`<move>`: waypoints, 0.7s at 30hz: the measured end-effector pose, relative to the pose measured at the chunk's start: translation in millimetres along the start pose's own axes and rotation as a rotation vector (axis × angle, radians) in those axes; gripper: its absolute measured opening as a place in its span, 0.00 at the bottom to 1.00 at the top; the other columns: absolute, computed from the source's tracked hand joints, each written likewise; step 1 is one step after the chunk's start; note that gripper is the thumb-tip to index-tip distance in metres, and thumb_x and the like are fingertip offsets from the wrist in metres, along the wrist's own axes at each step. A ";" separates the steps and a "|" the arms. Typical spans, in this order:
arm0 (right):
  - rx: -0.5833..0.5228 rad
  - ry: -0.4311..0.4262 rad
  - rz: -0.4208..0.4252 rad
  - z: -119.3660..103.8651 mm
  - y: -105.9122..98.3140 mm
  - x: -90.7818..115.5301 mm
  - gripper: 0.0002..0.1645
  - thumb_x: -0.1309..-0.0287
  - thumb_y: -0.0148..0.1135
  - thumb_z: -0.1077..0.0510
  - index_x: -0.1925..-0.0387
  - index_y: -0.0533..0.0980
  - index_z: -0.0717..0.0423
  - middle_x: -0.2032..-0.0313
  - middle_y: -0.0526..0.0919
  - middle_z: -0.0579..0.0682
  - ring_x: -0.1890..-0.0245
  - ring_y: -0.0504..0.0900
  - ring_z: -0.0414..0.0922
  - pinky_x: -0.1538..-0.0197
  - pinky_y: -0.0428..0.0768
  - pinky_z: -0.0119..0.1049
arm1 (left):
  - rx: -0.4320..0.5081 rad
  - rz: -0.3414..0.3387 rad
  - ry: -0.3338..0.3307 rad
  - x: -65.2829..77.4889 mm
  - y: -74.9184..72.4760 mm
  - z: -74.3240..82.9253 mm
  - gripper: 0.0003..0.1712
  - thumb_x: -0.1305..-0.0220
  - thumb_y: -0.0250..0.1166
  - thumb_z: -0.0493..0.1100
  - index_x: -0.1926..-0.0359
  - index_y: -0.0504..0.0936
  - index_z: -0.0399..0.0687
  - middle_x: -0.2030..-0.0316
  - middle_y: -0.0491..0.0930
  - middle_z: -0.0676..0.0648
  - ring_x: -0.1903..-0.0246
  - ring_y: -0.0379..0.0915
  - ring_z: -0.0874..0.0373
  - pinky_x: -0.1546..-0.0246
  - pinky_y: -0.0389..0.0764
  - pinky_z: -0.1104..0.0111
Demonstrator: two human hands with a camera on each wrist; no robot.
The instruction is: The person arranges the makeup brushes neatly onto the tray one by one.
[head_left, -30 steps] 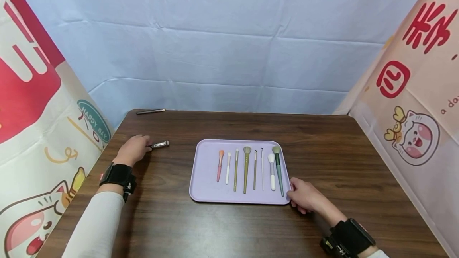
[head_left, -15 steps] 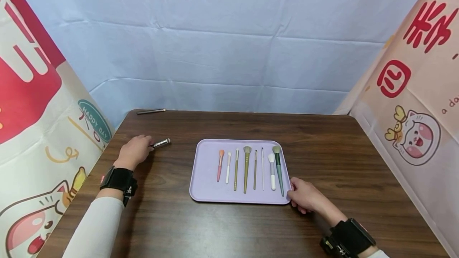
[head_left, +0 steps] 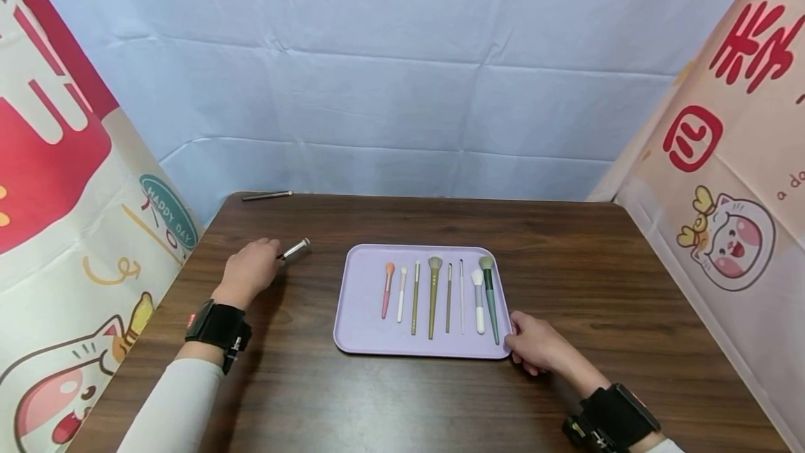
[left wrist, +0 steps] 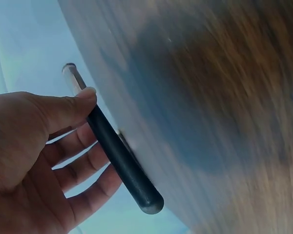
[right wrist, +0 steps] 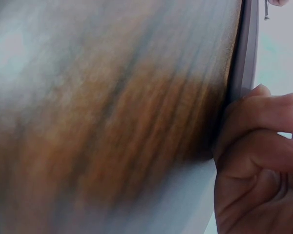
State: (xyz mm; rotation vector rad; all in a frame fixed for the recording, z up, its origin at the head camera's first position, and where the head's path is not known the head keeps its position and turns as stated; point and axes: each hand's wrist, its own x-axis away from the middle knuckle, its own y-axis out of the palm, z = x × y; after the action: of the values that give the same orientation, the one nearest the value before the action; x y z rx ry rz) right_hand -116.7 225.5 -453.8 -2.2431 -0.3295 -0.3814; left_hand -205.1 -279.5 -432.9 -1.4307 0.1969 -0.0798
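My left hand (head_left: 251,270) pinches a black-handled makeup brush (left wrist: 121,155) between thumb and fingers, over the left part of the table. Its silver end (head_left: 294,250) points to the right and away from me; the left wrist view shows the rounded black handle end. My right hand (head_left: 534,343) grips the near right corner of a lilac tray (head_left: 358,338), fingers at its rim. On the tray several makeup brushes lie in a row, heads away from me, from a short pink brush (head_left: 387,291) at the left to a green brush (head_left: 490,299) at the right.
A dark stick with a silver tip (head_left: 267,196) lies at the far left corner of the brown wooden table (head_left: 566,243). A pale blue cloth (head_left: 390,89) hangs behind the table, and printed cloths stand along both sides.
My left hand has moved a little to the right with the black-handled brush, whose silver end has swung further away from me. The right hand and tray stay in place.
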 end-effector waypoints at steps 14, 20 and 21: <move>-0.012 -0.006 -0.006 2.0 0.4 -0.4 0.05 0.41 0.54 0.65 0.71 0.67 0.57 0.82 0.76 0.52 0.91 0.71 0.42 0.87 0.68 0.31 | 0.011 0.012 0.013 5.2 -8.3 37.7 0.10 0.34 0.69 0.39 0.62 0.78 0.36 0.70 0.76 0.41 0.71 0.77 0.46 0.73 0.79 0.54; -0.007 0.003 -0.004 1.8 0.4 -1.1 0.05 0.40 0.54 0.65 0.71 0.67 0.57 0.82 0.76 0.53 0.91 0.71 0.42 0.87 0.68 0.32 | 0.029 0.002 0.011 1.8 -7.7 50.7 0.10 0.35 0.69 0.39 0.64 0.77 0.36 0.70 0.77 0.41 0.73 0.78 0.47 0.74 0.79 0.54; -0.007 0.003 -0.005 1.7 0.3 -1.1 0.05 0.40 0.54 0.65 0.70 0.67 0.57 0.82 0.76 0.53 0.91 0.71 0.42 0.87 0.68 0.32 | 0.036 -0.002 0.012 1.3 -7.3 52.9 0.10 0.35 0.69 0.38 0.64 0.77 0.36 0.71 0.77 0.41 0.73 0.78 0.48 0.74 0.79 0.55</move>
State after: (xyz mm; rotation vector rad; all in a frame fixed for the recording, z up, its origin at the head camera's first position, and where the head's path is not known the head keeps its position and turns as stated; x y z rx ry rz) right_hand -117.3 226.5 -455.5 -2.2489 -0.3327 -0.3887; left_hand -193.7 -229.1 -419.1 -1.3947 0.2032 -0.0936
